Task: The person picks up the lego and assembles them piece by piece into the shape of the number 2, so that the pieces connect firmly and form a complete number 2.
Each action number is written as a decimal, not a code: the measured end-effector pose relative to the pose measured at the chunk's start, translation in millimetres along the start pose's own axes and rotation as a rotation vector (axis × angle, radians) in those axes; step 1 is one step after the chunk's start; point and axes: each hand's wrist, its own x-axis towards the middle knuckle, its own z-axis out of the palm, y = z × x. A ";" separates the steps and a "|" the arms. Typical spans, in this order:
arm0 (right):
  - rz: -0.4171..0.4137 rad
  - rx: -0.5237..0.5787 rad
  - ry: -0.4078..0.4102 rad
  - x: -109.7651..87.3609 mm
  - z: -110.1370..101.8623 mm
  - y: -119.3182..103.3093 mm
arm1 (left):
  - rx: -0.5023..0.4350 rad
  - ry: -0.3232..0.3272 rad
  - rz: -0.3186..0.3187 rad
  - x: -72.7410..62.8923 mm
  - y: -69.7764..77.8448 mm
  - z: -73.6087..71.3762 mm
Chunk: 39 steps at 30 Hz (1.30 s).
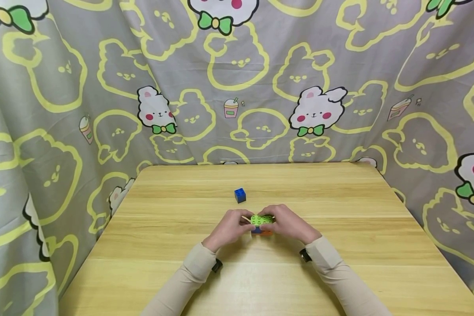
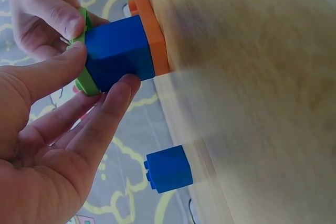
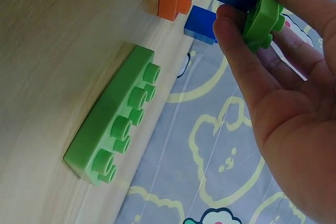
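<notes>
A low stack stands on the table: an orange brick (image 2: 155,35) at the bottom, a blue brick (image 2: 118,48) on it, and a flat light-green brick (image 1: 262,220) on top. The green brick overhangs the blue one to the right. My left hand (image 1: 230,229) holds the stack's left side, thumb at the green brick and a fingertip against the blue one. From the right, my right hand (image 1: 290,224) pinches the overhanging end of the green brick. Whether the green brick is fully pressed down cannot be seen.
Behind the stack, slightly left, another blue brick (image 1: 240,195) stands on the wooden table (image 1: 162,228). A long green brick (image 3: 107,116) lies near the stack, studs up, in the right wrist view. A patterned curtain (image 1: 260,96) hangs beyond the table's back edge.
</notes>
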 end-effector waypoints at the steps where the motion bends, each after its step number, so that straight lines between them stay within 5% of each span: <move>1: 0.002 0.000 0.000 0.1 0.1 0.1 | 0.001 0.001 0.000 -0.2 0.1 0.1; 39: 0.026 0.015 -0.002 -0.4 0.0 -0.5 | -0.016 0.004 0.001 -1.0 -0.7 0.6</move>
